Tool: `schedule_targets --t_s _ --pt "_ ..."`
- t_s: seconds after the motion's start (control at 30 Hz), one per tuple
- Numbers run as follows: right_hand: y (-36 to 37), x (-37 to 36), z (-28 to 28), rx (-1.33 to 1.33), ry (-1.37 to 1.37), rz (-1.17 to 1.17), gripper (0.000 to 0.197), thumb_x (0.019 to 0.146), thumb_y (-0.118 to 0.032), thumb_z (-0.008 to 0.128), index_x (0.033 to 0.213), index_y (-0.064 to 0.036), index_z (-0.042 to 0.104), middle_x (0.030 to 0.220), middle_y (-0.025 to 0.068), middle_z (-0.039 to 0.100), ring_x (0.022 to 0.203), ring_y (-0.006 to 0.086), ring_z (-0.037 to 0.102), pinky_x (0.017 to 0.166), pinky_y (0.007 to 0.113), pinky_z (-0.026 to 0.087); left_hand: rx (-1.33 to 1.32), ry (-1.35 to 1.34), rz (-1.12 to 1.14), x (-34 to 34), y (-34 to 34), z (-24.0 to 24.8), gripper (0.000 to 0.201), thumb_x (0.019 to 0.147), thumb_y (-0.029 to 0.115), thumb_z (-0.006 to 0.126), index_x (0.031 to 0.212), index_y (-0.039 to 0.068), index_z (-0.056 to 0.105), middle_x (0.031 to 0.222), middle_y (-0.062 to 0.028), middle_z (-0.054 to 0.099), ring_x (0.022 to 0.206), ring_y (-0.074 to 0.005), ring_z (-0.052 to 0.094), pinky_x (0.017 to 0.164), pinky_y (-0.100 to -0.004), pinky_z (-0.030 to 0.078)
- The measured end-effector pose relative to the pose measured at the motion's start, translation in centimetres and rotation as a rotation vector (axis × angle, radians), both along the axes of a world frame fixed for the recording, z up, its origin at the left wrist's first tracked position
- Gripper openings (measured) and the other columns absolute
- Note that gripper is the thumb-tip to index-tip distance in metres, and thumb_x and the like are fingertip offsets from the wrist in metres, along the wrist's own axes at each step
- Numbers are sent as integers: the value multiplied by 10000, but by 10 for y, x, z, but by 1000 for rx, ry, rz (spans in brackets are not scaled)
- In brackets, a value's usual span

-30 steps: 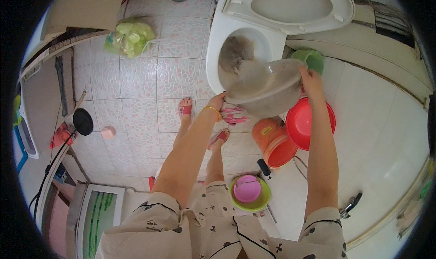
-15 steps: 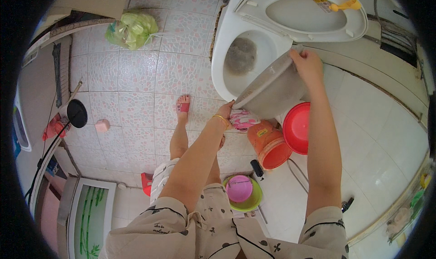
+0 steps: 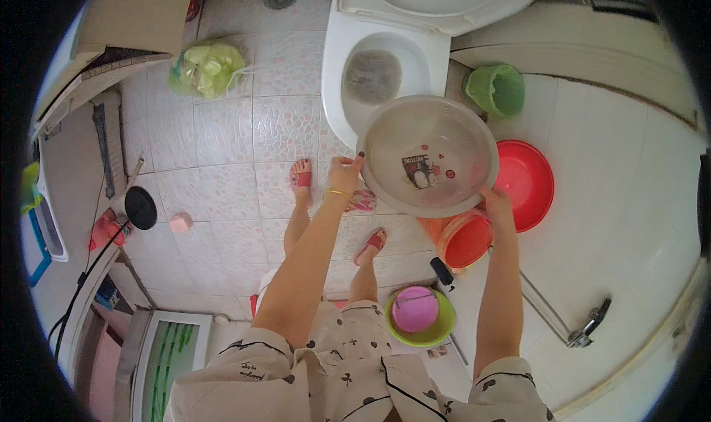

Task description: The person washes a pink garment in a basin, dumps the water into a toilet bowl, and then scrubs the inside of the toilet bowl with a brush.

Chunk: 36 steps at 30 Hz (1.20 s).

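The basin (image 3: 429, 152) has turned from steeply tipped to facing upward, at five o'clock from the toilet (image 3: 337, 74). Left hand (image 3: 344, 176) pinches its rim at nine o'clock, right hand (image 3: 498, 204) at four; opposed holds apparently keep it balanced.

Person in a loose cream top (image 3: 326, 392) with short sleeves (image 3: 511, 391), scattered with dark clover-like and leaf-like motifs. Thin black piping (image 3: 390, 381) runs down the front and rings the sleeves near their ends. Small dark script marks the top's left side. Matching cream shorts (image 3: 363, 333) carry similar dark motifs. The left hand (image 3: 344, 175) has a dark-painted thumbnail and a thin yellow bracelet (image 3: 338, 193). Open-toed, pinkish-red slippers (image 3: 301, 179)
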State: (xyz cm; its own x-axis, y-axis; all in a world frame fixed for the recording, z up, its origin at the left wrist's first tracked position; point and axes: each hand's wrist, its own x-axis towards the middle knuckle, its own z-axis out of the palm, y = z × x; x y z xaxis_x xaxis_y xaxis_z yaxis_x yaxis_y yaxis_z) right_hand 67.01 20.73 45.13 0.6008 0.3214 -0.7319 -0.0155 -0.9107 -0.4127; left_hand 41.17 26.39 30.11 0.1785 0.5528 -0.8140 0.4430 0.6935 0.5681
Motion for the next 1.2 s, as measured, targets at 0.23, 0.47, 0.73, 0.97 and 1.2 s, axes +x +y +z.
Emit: schedule_targets --t_s 0.23,0.47,0.73,0.97,1.2 --pt "-131 -22 -57 398 329 -460 432 796 -175 539 1188 -42 414 1092 80 512 898 183 525 717 310 459 466 -200 239 -5 -38 60 411 571 -60 533 953 57 432 822 -51 391 762 -166 414 734 -262 358" --pt "-193 -30 -75 503 387 -570 427 780 -133 549 1184 -65 430 1104 45 513 933 165 510 739 306 448 867 -46 133 9 -80 170 412 547 -25 488 943 56 410 913 -67 364 847 -169 346 771 -259 320" --pt "-236 -44 -60 499 372 -325 279 801 -135 566 1056 -32 520 980 53 569 817 154 571 636 280 506 370 -657 431 39 -145 230 575 485 76 445 1057 37 421 1064 -92 425 1072 -230 370 974 -317 247" --pt "-273 -69 -70 465 448 -286 220 820 -112 538 1014 -10 520 965 74 571 783 165 582 599 290 534 242 -504 404 8 -181 138 533 622 -73 367 1136 55 420 1123 -98 442 1051 -197 424 853 -265 362" --pt "-287 -101 -69 476 500 -312 224 818 -121 550 1019 -22 536 951 56 587 789 149 588 592 271 511 59 -604 561 -2 -192 138 563 665 -91 403 1209 54 397 1238 -161 447 1055 -258 512 790 -294 482"
